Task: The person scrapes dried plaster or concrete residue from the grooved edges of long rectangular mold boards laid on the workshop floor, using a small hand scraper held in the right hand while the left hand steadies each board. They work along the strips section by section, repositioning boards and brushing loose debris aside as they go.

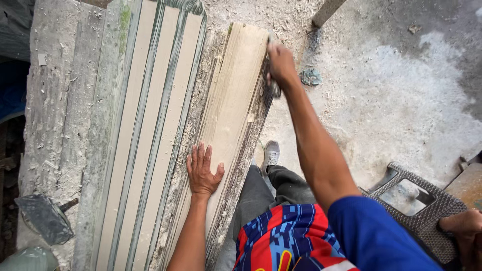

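At centre frame the left hand (203, 170) lies flat, fingers spread, pinning the pale rough-sawn wooden plank (232, 105), while the right hand (280, 62), fingers curled round a small dark tool (272, 86), seemingly scrapes its upper-right edge, calling for steady downward pressure.

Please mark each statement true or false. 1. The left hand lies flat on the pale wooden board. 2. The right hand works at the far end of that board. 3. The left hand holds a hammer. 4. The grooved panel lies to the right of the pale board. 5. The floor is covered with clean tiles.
1. True: the left hand rests palm down, fingers spread, on the pale wooden board.
2. True: the right hand grips a small dark tool at the board's far right edge.
3. False: it holds nothing.
4. False: the grooved panel lies to the left of the board.
5. False: the floor is rough concrete with sawdust.
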